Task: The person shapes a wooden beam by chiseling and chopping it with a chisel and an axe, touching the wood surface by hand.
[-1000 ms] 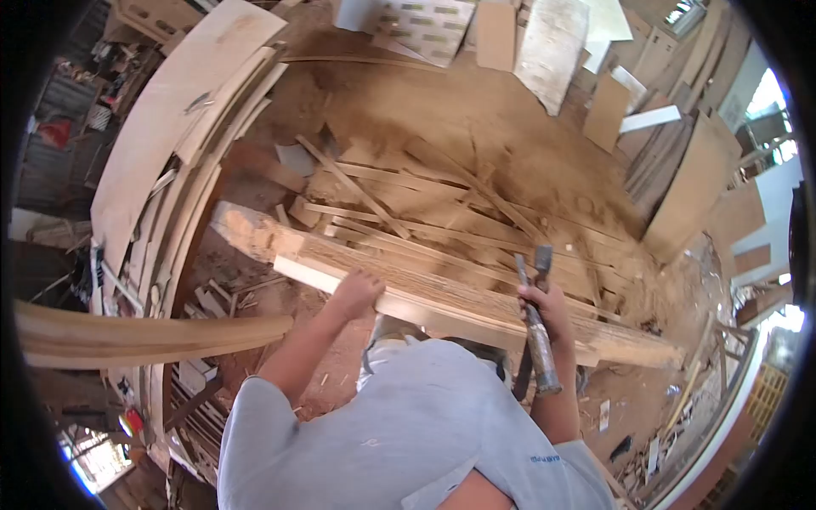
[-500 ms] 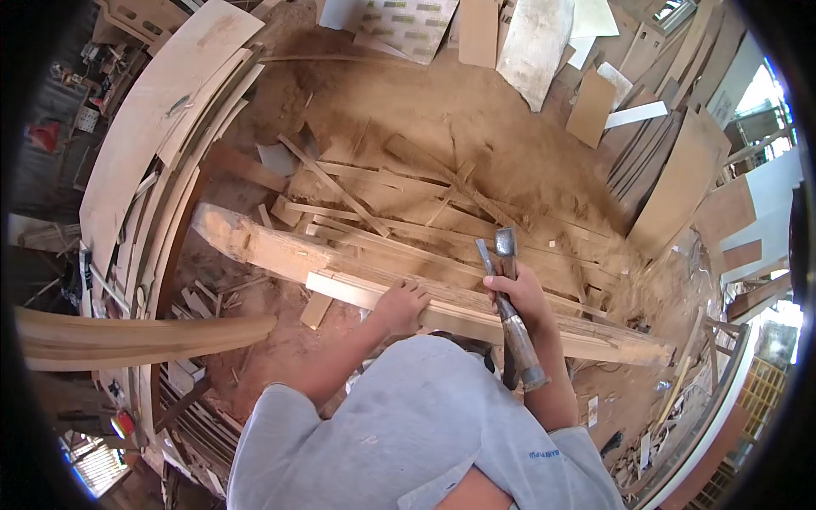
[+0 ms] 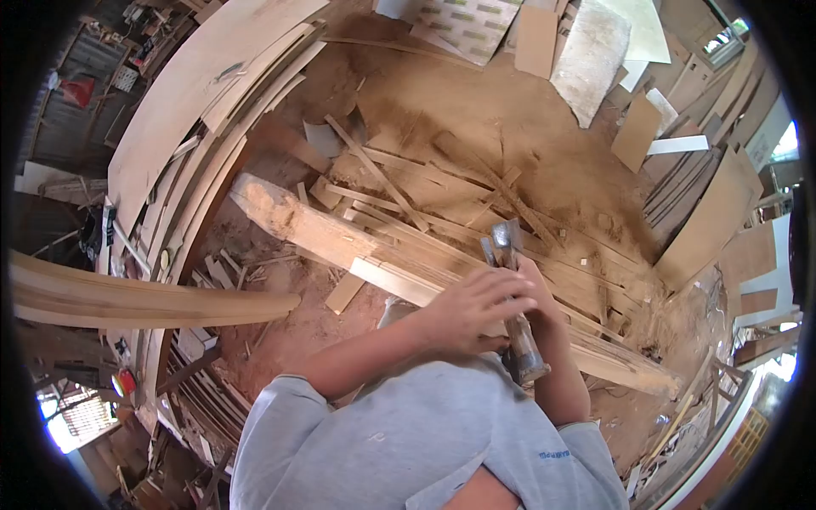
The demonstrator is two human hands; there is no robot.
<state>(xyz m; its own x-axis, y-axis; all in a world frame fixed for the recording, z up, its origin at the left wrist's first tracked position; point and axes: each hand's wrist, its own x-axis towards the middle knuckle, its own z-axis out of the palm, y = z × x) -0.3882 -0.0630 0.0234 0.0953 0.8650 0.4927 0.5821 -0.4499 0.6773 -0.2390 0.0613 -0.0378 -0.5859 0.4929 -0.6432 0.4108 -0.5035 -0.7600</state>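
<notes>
Chisel [image 3: 527,347], blurred blue shirt lettering [image 3: 554,455]

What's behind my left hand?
Behind your left hand are part of your right hand, a hammer-like tool, its head showing above, and a chisel-like tool, its handle end showing below. Their middles and the right hand's grip are mostly covered.

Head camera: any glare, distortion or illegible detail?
Head view: bright openings at the right edge blown out; strong fisheye, black rounded corners; stack of pale wooden sheets looks bowed; small glint on the dark steel tool head; blue print on the grey shirt too small to read.
</notes>
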